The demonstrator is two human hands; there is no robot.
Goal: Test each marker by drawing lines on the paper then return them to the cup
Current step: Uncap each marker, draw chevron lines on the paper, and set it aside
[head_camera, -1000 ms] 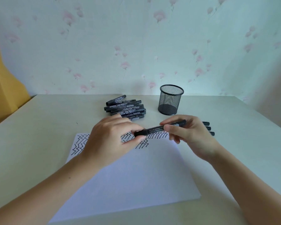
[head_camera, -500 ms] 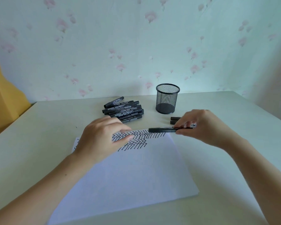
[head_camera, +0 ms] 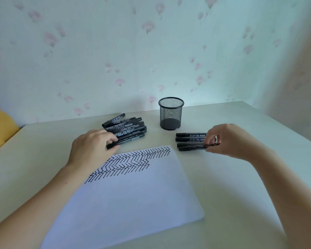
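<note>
markers are in two groups on the table (head_camera: 241, 177). pile (head_camera: 127, 129): many black capped markers lying loosely stacked, left of the cup (head_camera: 171, 113), just beyond the paper's far left edge. row (head_camera: 190, 141): four black capped markers lying side by side, parallel, caps pointing left, right of the paper's far corner and in front of the cup.

cup: black wire mesh, upright, near the wall, between the two groups and touching neither. no marker shows inside it.

paper (head_camera: 133, 203): white sheet lying flat in the middle of the table, turned slightly. bands of black zigzag lines cover its far edge; the remainder is blank.

left hand (head_camera: 92, 148): palm down at the near left end of the pile. fingers are curled, with fingertips (head_camera: 114, 140) on the nearest marker of the pile (head_camera: 126, 141). whether they grasp it or only touch it cannot be told.

right hand (head_camera: 228, 141): at the right end of the row. thumb and fingers are curled and pinch the nearest marker of the row (head_camera: 191, 148) at its right end. that marker lies level with the other three.

wall behind the table: pale paper with pink flowers. a yellow object (head_camera: 0, 126) shows at the left edge.
</note>
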